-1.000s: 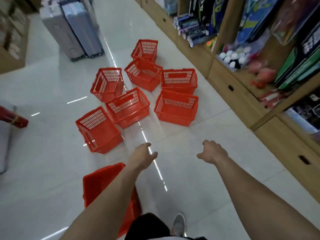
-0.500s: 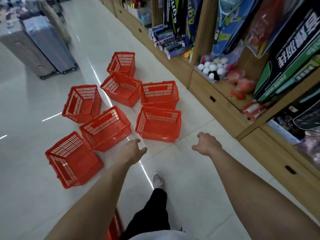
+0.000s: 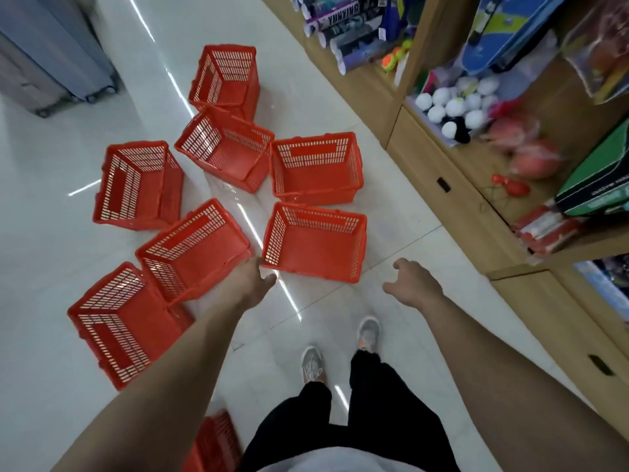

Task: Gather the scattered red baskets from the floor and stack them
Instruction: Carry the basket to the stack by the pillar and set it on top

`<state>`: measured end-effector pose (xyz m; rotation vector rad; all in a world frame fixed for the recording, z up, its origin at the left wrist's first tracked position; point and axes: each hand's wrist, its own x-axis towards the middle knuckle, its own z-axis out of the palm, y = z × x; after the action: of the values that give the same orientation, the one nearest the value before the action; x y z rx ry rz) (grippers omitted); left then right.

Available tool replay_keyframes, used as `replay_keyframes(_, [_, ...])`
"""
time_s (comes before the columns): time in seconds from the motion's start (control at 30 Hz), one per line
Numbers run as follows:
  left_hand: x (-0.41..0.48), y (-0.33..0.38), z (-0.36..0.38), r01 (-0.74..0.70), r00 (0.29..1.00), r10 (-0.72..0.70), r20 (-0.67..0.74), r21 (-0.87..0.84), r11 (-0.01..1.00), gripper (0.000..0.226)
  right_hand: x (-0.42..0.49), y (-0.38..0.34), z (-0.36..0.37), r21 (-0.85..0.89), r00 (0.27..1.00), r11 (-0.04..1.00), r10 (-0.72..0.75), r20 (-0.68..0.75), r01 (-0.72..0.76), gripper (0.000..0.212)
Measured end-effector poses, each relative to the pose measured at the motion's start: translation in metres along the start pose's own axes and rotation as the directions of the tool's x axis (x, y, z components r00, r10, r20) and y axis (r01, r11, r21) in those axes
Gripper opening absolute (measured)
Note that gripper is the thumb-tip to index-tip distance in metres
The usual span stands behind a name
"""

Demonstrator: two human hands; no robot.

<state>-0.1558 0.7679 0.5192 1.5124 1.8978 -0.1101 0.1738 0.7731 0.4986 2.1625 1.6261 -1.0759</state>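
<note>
Head view: seven red baskets (image 3: 315, 247) sit clustered on the tiled floor (image 3: 340, 335) beside a wooden shelf (image 3: 442, 172), left grip (image 3: 250, 281) relaxed and empty by one basket's near corner, right grip (image 3: 413, 287) loosely curled, holding nothing, over bare floor.

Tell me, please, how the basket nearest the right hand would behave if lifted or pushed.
The basket probably lifts lightly: slotted walls, nothing inside. Likely stiff, being moulded plastic. Pushed, it may slide on the glossy floor.
</note>
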Motion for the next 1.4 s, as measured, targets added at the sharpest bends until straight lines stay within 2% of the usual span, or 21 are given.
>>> replay_keyframes(0.2, [0.123, 0.013, 0.019, 0.135, 0.991, -0.135, 0.012, -0.029, 0.990, 0.054, 0.147, 0.008, -0.002, 0.085, 0.994, 0.996, 0.025, 0.108, -0.034, 0.061])
replay_keyframes(0.33, [0.223, 0.011, 0.054, 0.205, 0.978, -0.207, -0.012, -0.080, 0.975, 0.050, 0.263, 0.015, 0.022, 0.172, 0.989, 0.979, 0.084, 0.124, -0.104, 0.068])
replay_keyframes(0.43, [0.307, -0.007, 0.096, 0.186, 0.983, -0.186, 0.003, -0.060, 0.981, 0.040, 0.351, 0.021, 0.066, 0.242, 0.987, 0.960, 0.117, 0.114, -0.142, 0.070])
replay_keyframes(0.6, [0.450, -0.075, 0.173, 0.230, 0.971, -0.233, -0.046, -0.057, 0.971, 0.053, 0.475, 0.034, 0.168, 0.261, 0.992, 0.957, 0.120, 0.033, -0.124, 0.067])
replay_keyframes(0.77, [0.541, -0.142, 0.235, 0.276, 0.952, -0.279, -0.126, -0.045, 0.960, 0.066, 0.536, 0.053, 0.257, 0.401, 0.980, 0.903, 0.192, -0.054, -0.155, 0.059])
replay_keyframes(0.87, [0.565, -0.172, 0.267, 0.205, 0.972, -0.207, -0.110, -0.029, 0.978, 0.056, 0.550, 0.059, 0.295, 0.473, 0.970, 0.870, 0.214, -0.118, -0.135, 0.056])
replay_keyframes(0.97, [0.576, -0.184, 0.282, 0.254, 0.959, -0.261, -0.113, -0.065, 0.965, 0.046, 0.557, 0.061, 0.314, 0.477, 0.952, 0.865, 0.262, -0.158, -0.158, 0.049])
replay_keyframes(1.07, [0.569, -0.183, 0.280, 0.247, 0.956, -0.258, -0.141, -0.090, 0.965, 0.052, 0.554, 0.060, 0.306, 0.468, 0.941, 0.871, 0.269, -0.207, -0.146, 0.041])
replay_keyframes(1.23, [0.518, -0.161, 0.236, 0.214, 0.949, -0.253, -0.191, -0.203, 0.956, 0.044, 0.513, 0.047, 0.234, 0.476, 0.940, 0.875, 0.236, -0.247, -0.095, 0.037])
replay_keyframes(1.4, [0.434, -0.113, 0.135, 0.173, 0.926, -0.252, -0.283, -0.275, 0.946, 0.045, 0.432, 0.009, 0.106, 0.468, 0.948, 0.884, 0.161, -0.275, -0.015, 0.039])
